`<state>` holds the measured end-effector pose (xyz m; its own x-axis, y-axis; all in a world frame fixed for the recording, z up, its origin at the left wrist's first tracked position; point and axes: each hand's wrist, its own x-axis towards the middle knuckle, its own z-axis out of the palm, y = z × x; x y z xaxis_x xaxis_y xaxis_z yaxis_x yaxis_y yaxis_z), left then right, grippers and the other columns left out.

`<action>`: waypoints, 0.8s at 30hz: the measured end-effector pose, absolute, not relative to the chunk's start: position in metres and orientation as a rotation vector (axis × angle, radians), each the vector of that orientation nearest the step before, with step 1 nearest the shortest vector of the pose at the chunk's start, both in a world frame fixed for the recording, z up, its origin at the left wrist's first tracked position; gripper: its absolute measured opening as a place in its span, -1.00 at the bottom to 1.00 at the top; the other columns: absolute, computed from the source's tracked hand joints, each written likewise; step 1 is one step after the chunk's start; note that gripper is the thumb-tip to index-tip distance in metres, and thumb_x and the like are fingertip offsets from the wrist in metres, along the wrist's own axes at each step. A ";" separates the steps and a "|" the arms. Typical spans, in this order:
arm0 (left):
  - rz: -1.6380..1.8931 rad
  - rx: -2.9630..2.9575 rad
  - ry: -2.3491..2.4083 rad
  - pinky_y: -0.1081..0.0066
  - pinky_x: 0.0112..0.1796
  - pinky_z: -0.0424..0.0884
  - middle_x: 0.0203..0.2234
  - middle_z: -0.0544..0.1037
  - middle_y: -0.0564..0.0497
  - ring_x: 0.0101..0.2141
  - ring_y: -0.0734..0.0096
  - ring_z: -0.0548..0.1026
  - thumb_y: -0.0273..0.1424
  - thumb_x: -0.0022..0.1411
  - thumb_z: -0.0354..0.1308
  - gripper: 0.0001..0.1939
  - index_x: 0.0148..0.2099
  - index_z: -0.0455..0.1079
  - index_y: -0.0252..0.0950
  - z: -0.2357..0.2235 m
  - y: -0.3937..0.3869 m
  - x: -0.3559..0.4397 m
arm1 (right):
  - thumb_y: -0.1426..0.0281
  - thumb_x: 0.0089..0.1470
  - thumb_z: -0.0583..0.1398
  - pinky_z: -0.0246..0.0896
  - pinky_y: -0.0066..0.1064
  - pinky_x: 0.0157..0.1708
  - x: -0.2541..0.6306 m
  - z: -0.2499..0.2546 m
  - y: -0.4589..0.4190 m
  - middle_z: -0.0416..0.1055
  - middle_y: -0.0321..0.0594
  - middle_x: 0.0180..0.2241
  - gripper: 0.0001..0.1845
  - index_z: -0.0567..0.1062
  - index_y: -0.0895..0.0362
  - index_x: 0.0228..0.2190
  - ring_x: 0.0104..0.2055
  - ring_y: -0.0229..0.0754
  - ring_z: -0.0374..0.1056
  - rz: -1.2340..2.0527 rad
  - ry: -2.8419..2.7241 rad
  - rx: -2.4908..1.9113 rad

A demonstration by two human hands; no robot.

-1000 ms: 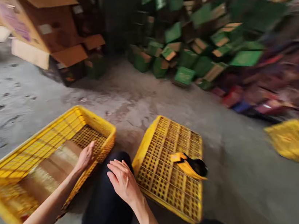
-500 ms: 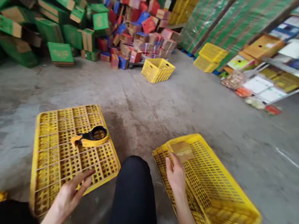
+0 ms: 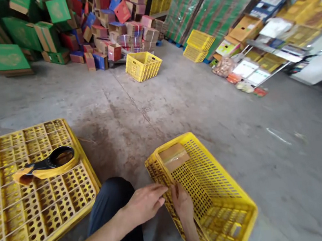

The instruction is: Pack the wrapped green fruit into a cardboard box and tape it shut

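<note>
A yellow plastic crate [image 3: 228,180] stands on the floor in front of me, its open top tilted toward me. My right hand [image 3: 183,203] is closed at its near-left rim, fingers bent over the edge. From the left, my left hand [image 3: 148,202] reaches the same rim. Its fingers are stretched out, and the tips almost meet my right hand. Inside the crate's far end lies a brown cardboard piece [image 3: 175,156] with shiny tape across it. At left, a black and yellow tape dispenser [image 3: 48,165] rests on an upturned yellow crate [image 3: 47,214].
Another yellow crate [image 3: 143,67] stands farther out on the concrete floor [image 3: 114,122]. Green boxes [image 3: 7,57] and red and blue boxes [image 3: 123,13] are heaped at the back. Stacked yellow crates [image 3: 198,46] and a loaded metal rack [image 3: 276,48] stand at right.
My left hand has moved right, from over the upturned crate to the open crate's rim. My right hand's fingers have curled in at that rim. The view has turned right.
</note>
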<state>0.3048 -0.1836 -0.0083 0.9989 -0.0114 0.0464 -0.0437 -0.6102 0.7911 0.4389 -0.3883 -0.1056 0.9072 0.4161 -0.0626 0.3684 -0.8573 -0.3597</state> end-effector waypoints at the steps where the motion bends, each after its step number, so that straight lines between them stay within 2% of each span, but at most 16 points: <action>1: 0.030 2.256 -0.067 0.19 0.22 0.44 0.24 0.51 -0.08 0.23 0.17 0.47 -0.41 0.45 0.03 -0.57 0.30 0.39 -0.20 -0.016 -0.192 0.321 | 0.15 0.36 0.00 0.40 -0.27 -0.20 0.436 -0.105 -0.392 0.64 0.04 -0.14 -0.55 0.55 0.11 -0.02 -0.18 0.05 0.61 0.228 -0.584 -2.699; 4: -0.004 2.365 -0.108 0.10 0.35 0.22 0.25 0.49 -0.18 0.35 0.09 0.32 -0.40 0.47 0.00 -0.60 0.28 0.40 -0.30 -0.046 -0.215 0.362 | 0.13 0.33 0.04 0.45 -0.28 -0.24 0.437 -0.106 -0.402 0.66 -0.08 -0.23 -0.60 0.61 0.01 -0.15 -0.23 0.03 0.61 0.349 -0.607 -2.607; 6: -0.028 2.437 -0.052 0.01 0.38 0.13 0.20 0.52 -0.26 0.37 0.01 0.27 -0.32 0.49 0.03 -0.60 0.25 0.43 -0.36 -0.068 -0.223 0.380 | 0.14 0.32 0.06 0.48 -0.28 -0.18 0.457 -0.108 -0.404 0.66 -0.13 -0.23 -0.62 0.63 -0.01 -0.21 -0.18 0.01 0.61 0.415 -0.603 -2.556; 7: -0.033 2.456 -0.028 -0.02 0.39 0.10 0.18 0.54 -0.26 0.37 0.01 0.26 -0.27 0.50 0.04 -0.60 0.22 0.45 -0.36 -0.078 -0.226 0.385 | 0.14 0.33 0.05 0.49 -0.27 -0.14 0.474 -0.109 -0.402 0.66 -0.13 -0.20 -0.62 0.63 0.01 -0.21 -0.15 0.00 0.60 0.433 -0.583 -2.540; 9: -0.012 2.477 -0.007 -0.03 0.40 0.06 0.21 0.52 -0.24 0.39 0.04 0.22 -0.18 0.51 0.03 -0.57 0.20 0.46 -0.35 -0.096 -0.229 0.389 | 0.20 0.36 0.06 0.45 -0.25 0.03 0.519 -0.114 -0.396 0.62 -0.10 -0.04 -0.63 0.58 0.06 -0.04 0.01 -0.03 0.55 0.416 -0.491 -2.540; 12: 0.035 2.509 -0.023 -0.03 0.40 0.05 0.32 0.39 -0.24 0.43 0.05 0.13 -0.07 0.51 0.03 -0.47 0.28 0.40 -0.34 -0.113 -0.231 0.388 | 0.25 0.35 0.16 0.40 -0.13 0.13 0.593 -0.125 -0.380 0.55 0.00 0.05 -0.69 0.55 0.11 0.01 0.10 0.01 0.48 0.386 -0.336 -2.586; 14: 0.036 2.531 -0.041 -0.04 0.40 0.06 0.36 0.33 -0.25 0.44 0.02 0.09 0.00 0.47 0.06 -0.38 0.34 0.35 -0.34 -0.120 -0.232 0.387 | 0.21 0.34 0.24 0.42 -0.07 0.09 0.632 -0.135 -0.368 0.45 -0.09 0.13 -0.65 0.49 0.08 0.08 0.08 -0.05 0.45 0.388 -0.291 -2.604; 17: 0.028 2.535 -0.061 -0.03 0.40 0.06 0.36 0.32 -0.26 0.45 -0.01 0.07 0.07 0.41 0.12 -0.26 0.38 0.29 -0.36 -0.124 -0.232 0.387 | 0.21 0.32 0.27 0.45 -0.05 0.03 0.665 -0.151 -0.350 0.42 -0.09 0.13 -0.58 0.45 0.11 0.12 0.06 -0.04 0.45 0.379 -0.245 -2.631; 24: -0.006 2.524 -0.078 -0.08 0.40 0.06 0.40 0.26 -0.27 0.46 -0.02 0.01 0.02 0.44 0.11 -0.29 0.40 0.25 -0.37 -0.123 -0.229 0.387 | 0.21 0.32 0.27 0.44 -0.03 0.06 0.674 -0.183 -0.339 0.41 -0.08 0.16 -0.57 0.45 0.11 0.13 0.09 -0.01 0.44 0.391 -0.106 -2.705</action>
